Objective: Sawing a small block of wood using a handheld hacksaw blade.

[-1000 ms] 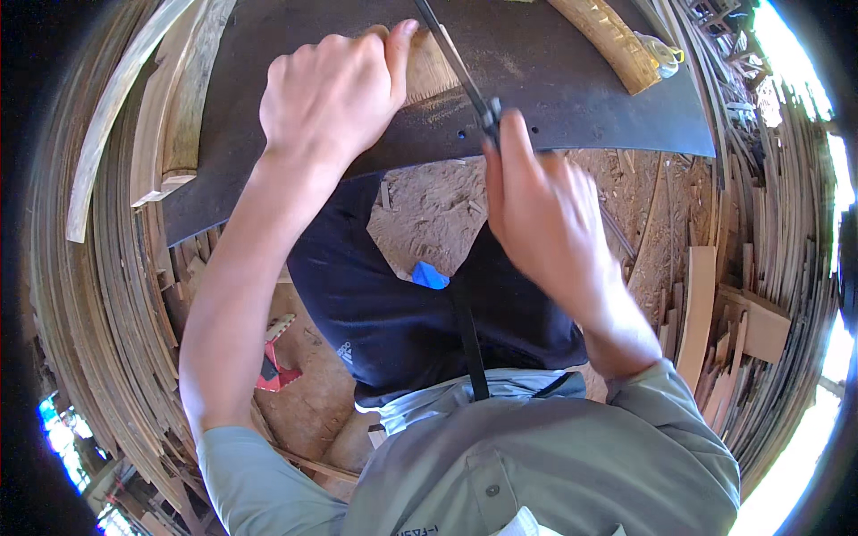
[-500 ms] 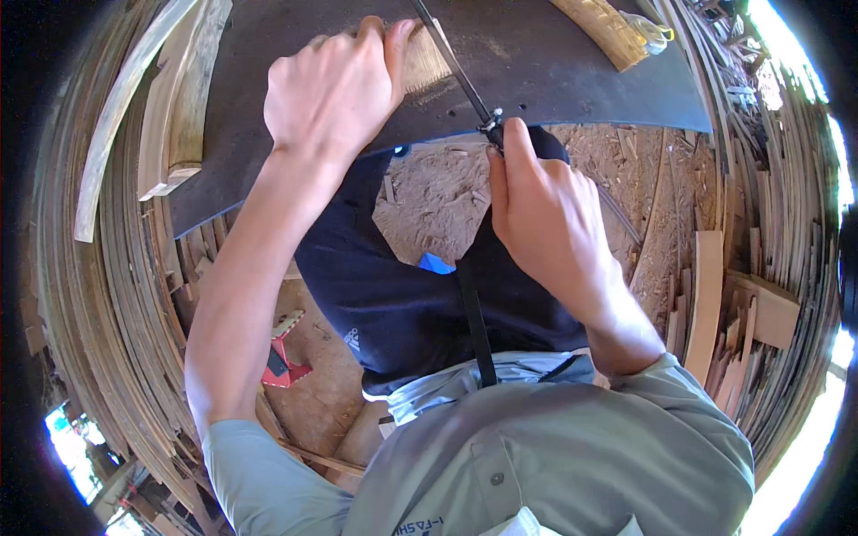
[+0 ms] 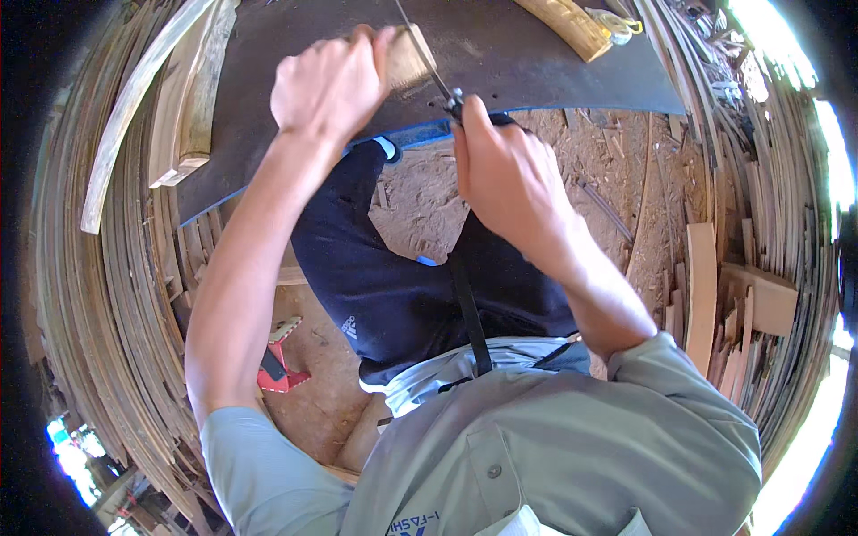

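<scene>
My right hand is closed around the handle of a narrow tool, index finger laid forward along it. The tool looks dark and slim: a long thin bar runs from a small metallic fitting just ahead of my fingers and out past the upper edge of view. It slants across the right side of a wood piece, which lies on the dark tabletop near its front edge, just beside my left thumb. The wood is pale tan, flat-faced and straight-edged, its visible part small and roughly rectangular. My left hand has its knuckles up and its fingers curled, the thumb at the wood's left side; their undersides are hidden, so I cannot tell whether they grip it. A rounded yellowish timber lies farther right.
</scene>
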`<state>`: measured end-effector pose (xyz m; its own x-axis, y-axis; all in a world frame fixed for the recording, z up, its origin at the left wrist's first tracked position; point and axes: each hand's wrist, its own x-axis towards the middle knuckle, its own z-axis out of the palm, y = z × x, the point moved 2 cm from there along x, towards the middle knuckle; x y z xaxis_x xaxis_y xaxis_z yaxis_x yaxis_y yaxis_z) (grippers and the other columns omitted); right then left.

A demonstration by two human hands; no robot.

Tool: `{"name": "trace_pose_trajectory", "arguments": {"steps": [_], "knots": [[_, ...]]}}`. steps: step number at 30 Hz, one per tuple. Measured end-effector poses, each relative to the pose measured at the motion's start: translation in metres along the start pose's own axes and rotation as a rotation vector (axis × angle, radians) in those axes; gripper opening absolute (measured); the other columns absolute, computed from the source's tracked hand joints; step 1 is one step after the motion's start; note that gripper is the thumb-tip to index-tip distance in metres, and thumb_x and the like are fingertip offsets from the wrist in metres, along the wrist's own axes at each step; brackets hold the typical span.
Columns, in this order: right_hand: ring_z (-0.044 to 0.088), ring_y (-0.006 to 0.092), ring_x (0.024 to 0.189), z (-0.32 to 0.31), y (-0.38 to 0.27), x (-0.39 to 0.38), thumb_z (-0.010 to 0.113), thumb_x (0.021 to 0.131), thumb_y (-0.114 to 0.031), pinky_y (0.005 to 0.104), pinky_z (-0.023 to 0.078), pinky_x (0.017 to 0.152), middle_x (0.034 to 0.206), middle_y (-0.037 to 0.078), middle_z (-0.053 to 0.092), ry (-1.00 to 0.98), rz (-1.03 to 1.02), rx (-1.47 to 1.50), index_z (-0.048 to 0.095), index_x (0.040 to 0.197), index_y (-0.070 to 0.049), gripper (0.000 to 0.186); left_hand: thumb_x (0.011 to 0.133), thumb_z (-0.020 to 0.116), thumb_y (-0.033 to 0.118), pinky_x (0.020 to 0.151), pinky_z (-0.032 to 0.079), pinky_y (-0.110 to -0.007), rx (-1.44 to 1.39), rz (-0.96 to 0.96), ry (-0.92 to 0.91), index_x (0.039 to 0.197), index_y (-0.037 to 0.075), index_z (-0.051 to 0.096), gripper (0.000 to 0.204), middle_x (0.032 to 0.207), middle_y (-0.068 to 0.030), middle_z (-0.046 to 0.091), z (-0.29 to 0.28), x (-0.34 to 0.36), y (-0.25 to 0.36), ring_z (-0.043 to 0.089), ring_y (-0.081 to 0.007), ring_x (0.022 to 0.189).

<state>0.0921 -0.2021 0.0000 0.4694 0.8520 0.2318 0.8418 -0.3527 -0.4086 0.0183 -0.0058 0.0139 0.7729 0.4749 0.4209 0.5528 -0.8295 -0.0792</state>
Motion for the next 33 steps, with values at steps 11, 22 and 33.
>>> {"name": "trace_pose_trajectory", "arguments": {"steps": [11, 22, 33], "knots": [[0.072, 0.0467, 0.066, -0.009, 0.003, 0.004, 0.055, 0.104, -0.020, 0.0561, 0.059, 0.059, 0.072, 0.028, 0.069, -0.044, -0.011, -0.038, 0.054, 0.103, 0.001, 0.021, 0.113, 0.030, 0.048, 0.077, 0.062, -0.054, -0.072, -0.109, -0.140, 0.103, 0.010, 0.074, 0.060, 0.090, -0.0247, 0.076, -0.005, 0.006, 0.001, 0.076, -0.0437, 0.087], [0.074, 0.0420, 0.066, -0.005, 0.005, 0.001, 0.059, 0.099, -0.016, 0.0527, 0.060, 0.058, 0.069, 0.024, 0.070, 0.125, -0.108, -0.117, 0.057, 0.101, 0.000, 0.016, 0.104, 0.063, 0.047, 0.068, 0.057, -0.046, 0.012, -0.114, -0.103, 0.095, 0.006, 0.075, 0.043, 0.080, -0.0206, 0.075, -0.009, 0.006, 0.004, 0.076, -0.0297, 0.075], [0.067, 0.0456, 0.063, -0.045, 0.062, -0.079, 0.059, 0.103, -0.019, 0.0551, 0.052, 0.054, 0.065, 0.024, 0.063, -0.106, 0.084, 0.042, 0.055, 0.111, -0.003, 0.018, 0.113, 0.030, 0.050, 0.068, 0.062, -0.052, -0.053, -0.117, -0.131, 0.086, 0.009, 0.076, 0.068, 0.076, -0.0216, 0.075, 0.004, 0.011, -0.008, 0.076, -0.0395, 0.073]]}}
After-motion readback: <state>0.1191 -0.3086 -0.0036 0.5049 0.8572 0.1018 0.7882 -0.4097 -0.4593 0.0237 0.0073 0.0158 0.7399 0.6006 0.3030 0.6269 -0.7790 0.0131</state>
